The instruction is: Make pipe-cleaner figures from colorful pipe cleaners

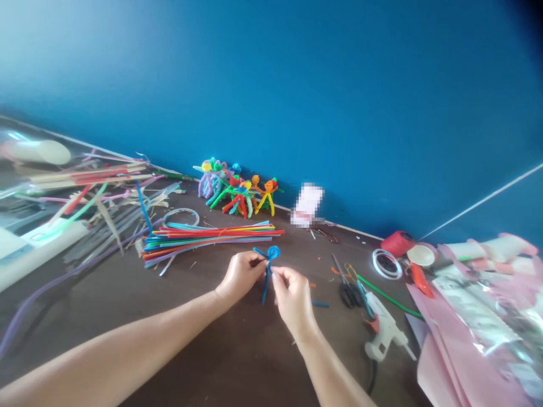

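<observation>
Blue fuzzy wire, bent into a small twisted form (274, 252), is held between the two hands, near the middle of the view and above the brown counter (237, 362). At its far end is a round loop; just below the loop, one short end points out to the left, and one longer tail comes down toward the person. Its long axis therefore runs from far to near, with the lower tip leaning a little to the left.

The left hand (242, 275) comes from the left side, and its fingers are pinched together at the crossing under the loop. The right hand (293, 295) is a little lower and on the other side; its thumb and forefinger are also pinched, and they seem to grasp the upper part of the tail. So the left hand is nearer to the loop, and the right hand is closer to the person. How firmly each one presses, I cannot tell.

Beyond the left hand lies a bundle of coloured stems (212, 233), placed almost crosswise to the blue form. Behind it, near the wall (297, 102), stands a group of small colourful figures (241, 189). To the right of the right hand are a short blue piece (320, 304), scissors (350, 295) and a white glue gun (387, 330).
</observation>
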The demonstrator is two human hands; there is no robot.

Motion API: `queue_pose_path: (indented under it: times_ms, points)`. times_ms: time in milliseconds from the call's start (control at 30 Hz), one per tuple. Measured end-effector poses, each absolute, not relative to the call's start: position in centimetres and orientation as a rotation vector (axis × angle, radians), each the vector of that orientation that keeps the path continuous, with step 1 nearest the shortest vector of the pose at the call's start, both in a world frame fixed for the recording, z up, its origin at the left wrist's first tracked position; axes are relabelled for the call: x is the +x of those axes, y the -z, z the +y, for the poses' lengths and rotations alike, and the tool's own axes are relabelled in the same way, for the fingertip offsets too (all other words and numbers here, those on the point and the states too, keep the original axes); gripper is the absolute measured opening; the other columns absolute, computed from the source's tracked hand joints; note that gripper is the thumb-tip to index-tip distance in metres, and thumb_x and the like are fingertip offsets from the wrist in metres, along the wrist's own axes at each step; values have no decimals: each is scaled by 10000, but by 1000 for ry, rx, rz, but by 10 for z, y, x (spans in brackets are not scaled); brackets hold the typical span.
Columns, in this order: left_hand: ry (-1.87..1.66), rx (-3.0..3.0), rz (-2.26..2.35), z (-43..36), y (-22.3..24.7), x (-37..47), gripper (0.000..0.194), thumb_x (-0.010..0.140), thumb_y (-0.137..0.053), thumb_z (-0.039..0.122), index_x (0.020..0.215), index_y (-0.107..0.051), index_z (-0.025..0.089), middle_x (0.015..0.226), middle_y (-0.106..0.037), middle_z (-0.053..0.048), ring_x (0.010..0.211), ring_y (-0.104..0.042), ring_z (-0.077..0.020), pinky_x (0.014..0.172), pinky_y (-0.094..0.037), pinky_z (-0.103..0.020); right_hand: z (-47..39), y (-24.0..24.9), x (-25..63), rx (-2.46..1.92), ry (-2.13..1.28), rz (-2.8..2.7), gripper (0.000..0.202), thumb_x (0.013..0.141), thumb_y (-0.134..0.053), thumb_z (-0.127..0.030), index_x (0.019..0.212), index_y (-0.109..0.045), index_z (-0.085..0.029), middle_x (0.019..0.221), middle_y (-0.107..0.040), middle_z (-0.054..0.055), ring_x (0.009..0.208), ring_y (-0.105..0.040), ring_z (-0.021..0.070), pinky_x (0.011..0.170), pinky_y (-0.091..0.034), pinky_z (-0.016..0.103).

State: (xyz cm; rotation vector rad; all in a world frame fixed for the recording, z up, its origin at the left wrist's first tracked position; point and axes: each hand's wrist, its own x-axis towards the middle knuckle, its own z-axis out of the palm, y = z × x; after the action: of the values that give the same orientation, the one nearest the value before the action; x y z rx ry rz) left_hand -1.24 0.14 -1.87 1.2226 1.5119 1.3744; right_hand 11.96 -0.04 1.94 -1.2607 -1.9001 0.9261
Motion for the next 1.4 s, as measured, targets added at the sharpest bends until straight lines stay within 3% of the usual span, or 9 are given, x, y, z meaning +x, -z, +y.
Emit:
queue_pose_path:
  times_ms: [67, 133, 267, 433, 533, 733, 900, 1133, 1400]
  points:
    - [-1409, 1171, 1471, 3, 19, -13, 192, 667, -554, 311, 605, -596, 134, 502, -558, 9, 449, -481, -95, 458, -368, -200, -4, -19, 118, -1281, -1003, -1923, 321, 797, -380, -244, 1001, -595, -120, 670, -657, 47, 454, -589, 136, 476, -458, 224]
    - [-1443, 1046, 1393, 5, 18, -13, 200, 655, -570, 318, 599, -589, 127, 489, -540, 15, 439, -464, -88, 449, -358, -199, -9, -19, 117, -1264, -934, -2034, 345, 800, -364, -202, 1084, -547, -132, 727, -667, 58, 501, -612, 141, 510, -466, 226]
    - [-1449, 809, 1217, 4, 15, -9, 215, 624, -613, 322, 603, -589, 110, 513, -541, 7, 445, -456, -78, 457, -359, -203, -17, -21, 114, -1285, -427, -2345, 381, 778, -392, -127, 1140, -504, -166, 835, -676, 85, 702, -640, 208, 634, -462, 281]
    - [-1418, 774, 1163, 3, 14, -7, 214, 605, -639, 306, 572, -583, 102, 507, -544, -3, 481, -476, -88, 478, -361, -204, -21, -20, 110, -1327, -126, -2579, 439, 763, -389, -72, 1197, -443, -108, 754, -679, 109, 626, -641, 214, 560, -448, 271]
    - [-1421, 795, 1170, 4, 15, -8, 215, 604, -642, 309, 598, -588, 100, 532, -557, -9, 484, -475, -84, 472, -356, -197, -19, -21, 113, -1324, -86, -2586, 412, 767, -426, -123, 1177, -463, -110, 659, -670, 99, 560, -629, 213, 530, -436, 271]
    - [-1381, 825, 1188, 2, 8, -8, 261, 619, -626, 361, 621, -556, 110, 418, -493, 29, 378, -420, -65, 407, -321, -188, -1, -27, 128, -1166, -415, -2165, 194, 809, -425, -250, 849, -608, -198, 770, -646, 47, 692, -604, 147, 656, -430, 227]
    - [-1353, 808, 1123, -3, 2, -4, 274, 605, -648, 359, 625, -558, 101, 456, -513, 20, 418, -451, -66, 435, -355, -186, 9, -19, 125, -1153, -817, -1863, 127, 722, -532, -269, 780, -565, -162, 707, -608, 30, 638, -565, 142, 634, -441, 243]
    - [-1271, 727, 1008, -5, 4, -6, 267, 604, -662, 363, 669, -581, 117, 520, -549, 13, 460, -513, -87, 469, -401, -205, 15, -12, 127, -979, -1748, -1443, 177, 712, -544, -315, 747, -563, -142, 595, -591, 0, 520, -545, 117, 494, -422, 215]
    - [-1169, 842, 1004, -7, 0, -7, 301, 628, -636, 378, 725, -624, 94, 555, -587, -27, 471, -539, -107, 461, -392, -207, 16, -11, 127, -1055, -1846, -1290, 168, 655, -570, -291, 610, -476, -160, 493, -507, -59, 365, -452, 67, 360, -351, 174]
